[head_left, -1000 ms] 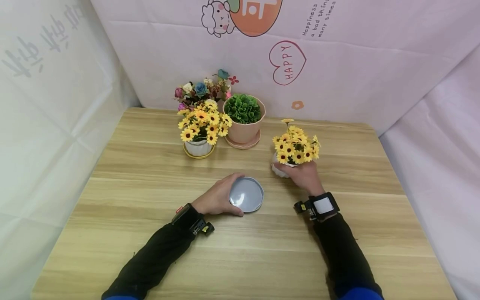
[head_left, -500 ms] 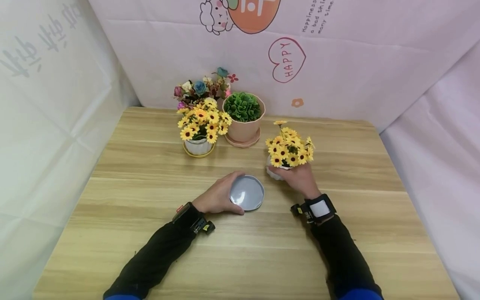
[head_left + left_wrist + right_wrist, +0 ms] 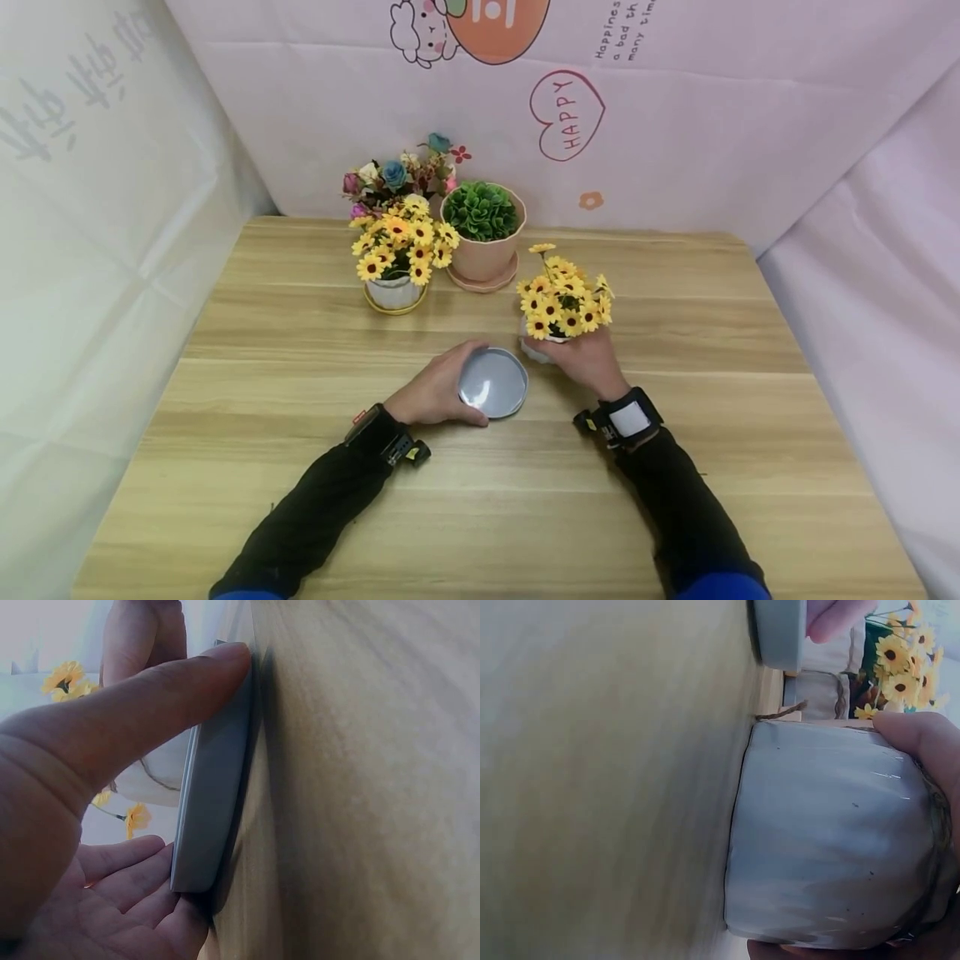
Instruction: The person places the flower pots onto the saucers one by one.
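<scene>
A shallow grey saucer (image 3: 493,383) lies on the table's middle. My left hand (image 3: 435,392) holds it from the left, thumb at the near rim and fingers round the far side. In the left wrist view the thumb crosses the saucer's side wall (image 3: 214,787), close over the wood. To the right, my right hand (image 3: 592,360) grips a white ceramic flowerpot (image 3: 832,832) near its top, where a twine is tied. Yellow daisy-like flowers (image 3: 562,304) fill that pot. It stands upright just right of the saucer, with a small gap between them.
Behind on the left stands a second white pot (image 3: 395,293) of yellow flowers on a yellow saucer. Next to it is a pink pot (image 3: 482,258) with a green plant, on a pink saucer. Mixed roses (image 3: 393,175) stand behind them. A printed cloth (image 3: 675,125) hangs at the table's back.
My right hand has carried the flowerpot leftward and slightly nearer, closer to the saucer. The left hand and saucer stay in place. The head view has shifted slightly.
</scene>
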The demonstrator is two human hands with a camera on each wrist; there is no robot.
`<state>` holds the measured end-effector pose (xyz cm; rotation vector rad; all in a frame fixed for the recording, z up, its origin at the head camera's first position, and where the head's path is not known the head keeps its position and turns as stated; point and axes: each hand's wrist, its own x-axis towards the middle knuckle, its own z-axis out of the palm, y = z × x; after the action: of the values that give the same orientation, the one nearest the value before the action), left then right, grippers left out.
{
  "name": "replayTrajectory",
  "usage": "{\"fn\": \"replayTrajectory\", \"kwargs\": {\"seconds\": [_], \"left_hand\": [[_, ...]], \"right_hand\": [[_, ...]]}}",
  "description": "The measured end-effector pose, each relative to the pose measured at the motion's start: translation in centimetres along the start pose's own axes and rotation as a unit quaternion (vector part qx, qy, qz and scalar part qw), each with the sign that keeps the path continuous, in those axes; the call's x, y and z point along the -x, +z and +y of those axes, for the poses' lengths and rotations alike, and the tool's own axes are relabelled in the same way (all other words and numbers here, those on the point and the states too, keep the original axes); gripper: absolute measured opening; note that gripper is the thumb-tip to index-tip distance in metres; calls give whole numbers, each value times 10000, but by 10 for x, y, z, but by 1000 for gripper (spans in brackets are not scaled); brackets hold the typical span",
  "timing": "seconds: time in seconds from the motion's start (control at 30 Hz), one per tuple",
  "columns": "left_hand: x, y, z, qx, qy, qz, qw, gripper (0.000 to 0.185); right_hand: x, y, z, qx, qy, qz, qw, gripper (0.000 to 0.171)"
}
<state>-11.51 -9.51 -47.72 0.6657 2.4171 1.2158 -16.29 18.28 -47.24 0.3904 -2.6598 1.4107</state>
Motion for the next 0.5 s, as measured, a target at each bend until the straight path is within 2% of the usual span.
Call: {"fn": "replayTrajectory", "kwargs": {"seconds": [0.5], "left_hand": [[1, -1, -1, -43, 28, -36, 10000, 116]], "right_hand": [[-2, -1, -10, 31, -498, 491, 9975, 102]]}}
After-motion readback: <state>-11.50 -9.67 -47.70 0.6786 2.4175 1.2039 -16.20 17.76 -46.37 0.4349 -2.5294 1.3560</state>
